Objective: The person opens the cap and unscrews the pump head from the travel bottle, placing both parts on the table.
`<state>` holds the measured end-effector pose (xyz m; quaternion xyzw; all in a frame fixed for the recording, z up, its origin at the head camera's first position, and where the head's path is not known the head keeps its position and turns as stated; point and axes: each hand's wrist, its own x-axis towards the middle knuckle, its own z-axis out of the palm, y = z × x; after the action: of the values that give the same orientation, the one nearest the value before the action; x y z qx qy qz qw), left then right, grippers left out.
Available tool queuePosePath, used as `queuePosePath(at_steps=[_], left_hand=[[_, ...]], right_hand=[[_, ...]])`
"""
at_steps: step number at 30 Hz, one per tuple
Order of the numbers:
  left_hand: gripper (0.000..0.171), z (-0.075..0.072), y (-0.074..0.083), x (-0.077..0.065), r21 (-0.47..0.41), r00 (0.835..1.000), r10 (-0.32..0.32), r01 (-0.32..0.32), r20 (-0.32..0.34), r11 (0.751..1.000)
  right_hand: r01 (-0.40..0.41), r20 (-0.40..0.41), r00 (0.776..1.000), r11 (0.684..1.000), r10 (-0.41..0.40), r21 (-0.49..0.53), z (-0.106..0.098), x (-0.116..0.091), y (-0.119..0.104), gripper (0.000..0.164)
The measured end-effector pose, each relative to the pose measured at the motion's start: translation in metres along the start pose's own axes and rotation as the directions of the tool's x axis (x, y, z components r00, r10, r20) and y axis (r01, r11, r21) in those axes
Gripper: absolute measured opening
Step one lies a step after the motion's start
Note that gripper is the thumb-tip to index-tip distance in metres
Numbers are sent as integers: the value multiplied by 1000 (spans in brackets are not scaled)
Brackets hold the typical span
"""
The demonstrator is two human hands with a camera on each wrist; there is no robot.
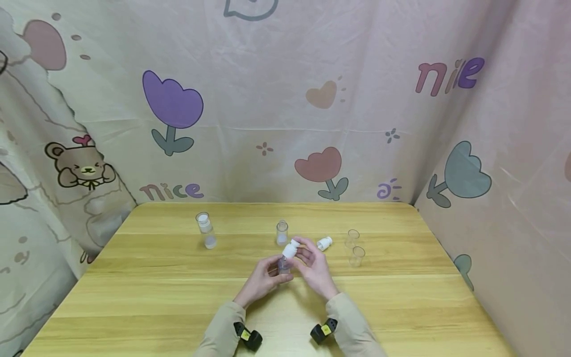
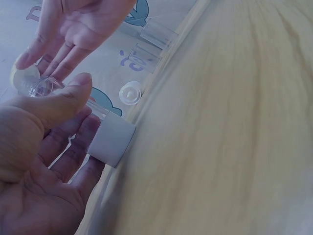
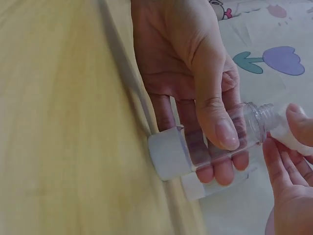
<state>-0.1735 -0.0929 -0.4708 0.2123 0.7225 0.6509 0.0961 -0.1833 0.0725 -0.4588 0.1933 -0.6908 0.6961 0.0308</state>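
My left hand [image 1: 263,280] grips a clear bottle [image 3: 205,144] with a white base [image 2: 112,139], thumb on one side and fingers on the other. The bottle stands nearly upright, its base close to or on the table. My right hand [image 1: 315,271] pinches a white pump top [image 1: 291,249] between thumb and fingers, tilted at the bottle's mouth. Bare threads show on the bottle neck [image 3: 268,116] in the right wrist view. How far the pump top sits on the neck is hidden by the fingers.
Behind the hands stands another clear bottle [image 1: 282,234] without a pump. A second white pump top [image 1: 324,243] lies to its right, near two clear caps [image 1: 357,258]. At the left stands a bottle with pump and clear cap [image 1: 206,230]. A printed curtain [image 1: 250,99] borders the wooden table [image 1: 147,292].
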Motion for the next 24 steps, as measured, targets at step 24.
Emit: queuePosePath(at_steps=[24], left_hand=[[43,-2,0,1,6,1000,2,-2,27,1000]], right_hand=[[-215,-131,974,941,186,-261,-35,-20,20,59]])
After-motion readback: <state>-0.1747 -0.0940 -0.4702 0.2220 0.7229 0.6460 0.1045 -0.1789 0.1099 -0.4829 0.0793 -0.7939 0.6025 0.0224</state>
